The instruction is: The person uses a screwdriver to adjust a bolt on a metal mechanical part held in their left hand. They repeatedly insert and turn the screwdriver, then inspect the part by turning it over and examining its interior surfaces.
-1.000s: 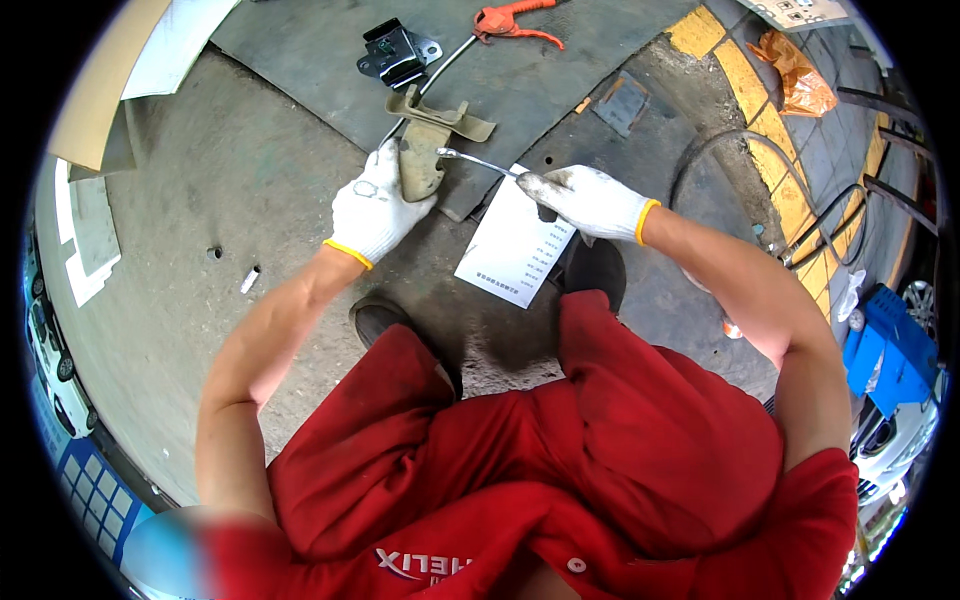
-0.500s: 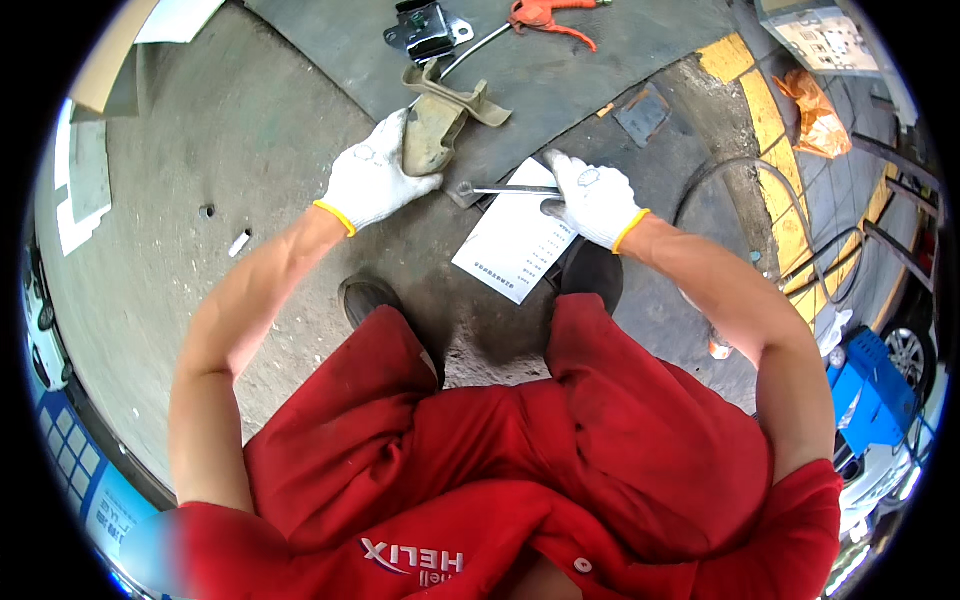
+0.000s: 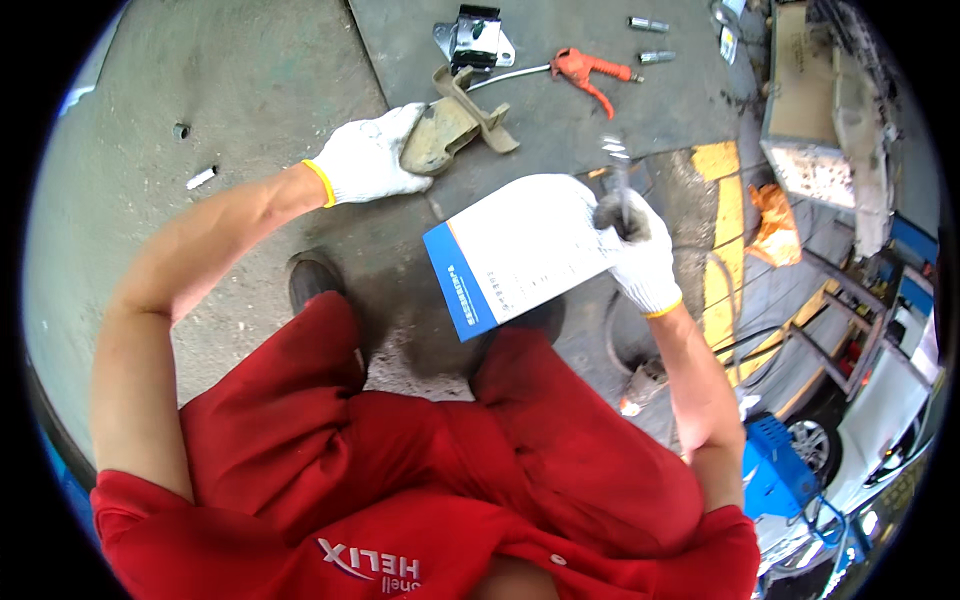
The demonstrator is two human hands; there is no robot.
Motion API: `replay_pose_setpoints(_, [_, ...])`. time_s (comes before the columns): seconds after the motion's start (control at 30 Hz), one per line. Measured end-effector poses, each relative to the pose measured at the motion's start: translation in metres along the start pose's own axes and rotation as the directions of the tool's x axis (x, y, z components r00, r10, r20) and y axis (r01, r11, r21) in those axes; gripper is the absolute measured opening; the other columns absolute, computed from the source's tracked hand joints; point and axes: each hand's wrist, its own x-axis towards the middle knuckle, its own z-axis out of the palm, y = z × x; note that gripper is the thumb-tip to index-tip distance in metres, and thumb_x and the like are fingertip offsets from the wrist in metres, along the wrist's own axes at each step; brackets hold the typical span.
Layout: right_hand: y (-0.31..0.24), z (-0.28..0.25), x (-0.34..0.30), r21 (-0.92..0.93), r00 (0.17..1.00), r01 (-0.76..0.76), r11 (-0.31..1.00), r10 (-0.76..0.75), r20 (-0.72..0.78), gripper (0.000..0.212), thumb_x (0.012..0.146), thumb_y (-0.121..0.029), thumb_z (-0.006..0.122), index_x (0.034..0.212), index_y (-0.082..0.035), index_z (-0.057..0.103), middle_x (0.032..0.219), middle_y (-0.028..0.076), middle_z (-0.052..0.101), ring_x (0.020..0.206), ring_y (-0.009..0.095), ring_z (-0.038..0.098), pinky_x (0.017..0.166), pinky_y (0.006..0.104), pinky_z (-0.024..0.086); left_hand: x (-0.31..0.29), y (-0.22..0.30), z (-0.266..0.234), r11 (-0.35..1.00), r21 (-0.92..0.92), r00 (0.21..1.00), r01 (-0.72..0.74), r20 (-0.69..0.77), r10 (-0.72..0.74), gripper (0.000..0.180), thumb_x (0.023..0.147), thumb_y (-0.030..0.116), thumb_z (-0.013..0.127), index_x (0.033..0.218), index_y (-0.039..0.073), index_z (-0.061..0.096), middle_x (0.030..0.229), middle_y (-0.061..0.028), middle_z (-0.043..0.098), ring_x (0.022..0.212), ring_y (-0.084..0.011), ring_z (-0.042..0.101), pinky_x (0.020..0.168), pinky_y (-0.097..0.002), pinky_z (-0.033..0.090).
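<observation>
Grey workshop floor, yellow stripe off to the right. Gripping one end of a dull tan, bent metal bracket with white-gloved left hand, just below a glossy black metal bracket and near an orange blow gun. Clutching a blurred, slim silver metal tool in white-gloved right hand, right beside a white, blue-edged paper sheet; cannot tell if also pinched.

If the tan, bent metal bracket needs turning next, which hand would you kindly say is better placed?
Probably the white-gloved left hand: it holds the bracket by one end, while the white-gloved right hand is apart from it, gripping a blurred, silvery metal tool.
</observation>
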Motion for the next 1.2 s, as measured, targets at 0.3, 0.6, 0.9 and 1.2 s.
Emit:
replay_pose_setpoints(0.3, [-0.020, -0.018, 0.020, 0.451, 0.939, 0.228, 0.863, -0.073, -0.335, 0.018, 0.091, 0.011, 0.065, 0.100, -0.005, 0.061, 0.096, 0.001, 0.056, 0.091, 0.014, 0.055, 0.086, 0.0286, 0.047, 0.004, -0.004, 0.005, 1.000, -0.001, 1.000, -0.004, 0.002, 0.004, 0.105, 0.087, 0.055, 0.080, 0.165, 0.000, 0.037, 0.157, -0.0228, 0.056, 0.134, -0.0371, 0.066, 0.112, -0.0403, 0.054])
replay_pose_setpoints(0.6, [0.000, -0.044, 0.086, 0.061, 0.852, -0.119, 0.991, 0.133, -0.507, 0.062, 0.097, -0.015, 0.080, 0.149, 0.007, 0.053, 0.127, 0.012, 0.070, 0.108, 0.018, 0.066, 0.097, 0.0307, 0.053, -0.003, 0.001, -0.002, 0.998, -0.058, 0.999, -0.037, -0.002, 0.037, 0.104, 0.086, 0.054, 0.082, 0.163, 0.001, 0.038, 0.152, -0.0231, 0.060, 0.131, -0.0387, 0.066, 0.111, -0.0420, 0.053])
replay_pose_setpoints(0.9, [0.002, 0.016, 0.002, -0.236, 0.990, -0.092, 0.967, 0.114, 0.080, 0.036, 0.109, -0.035, 0.066, 0.125, -0.003, 0.071, 0.111, 0.018, 0.078, 0.102, 0.036, 0.075, 0.090, 0.0436, 0.058, 0.010, -0.020, -0.013, 0.971, -0.237, 0.993, 0.017, 0.114, 0.011, 0.122, 0.078, 0.063, 0.089, 0.164, -0.004, 0.037, 0.156, -0.0272, 0.058, 0.145, -0.0370, 0.057, 0.121, -0.0380, 0.045])
replay_pose_setpoints(1.2, [-0.007, 0.062, 0.019, -0.269, 0.960, -0.096, 0.958, 0.161, 0.231, 0.059, 0.112, -0.052, 0.053, 0.130, 0.001, 0.071, 0.128, 0.026, 0.072, 0.120, 0.044, 0.068, 0.104, 0.0478, 0.053, 0.016, -0.039, -0.016, 0.837, -0.544, 0.985, 0.058, 0.165, 0.039, 0.099, 0.078, 0.032, 0.101, 0.157, 0.001, 0.050, 0.139, -0.0113, 0.071, 0.123, -0.0175, 0.067, 0.108, -0.0306, 0.054])
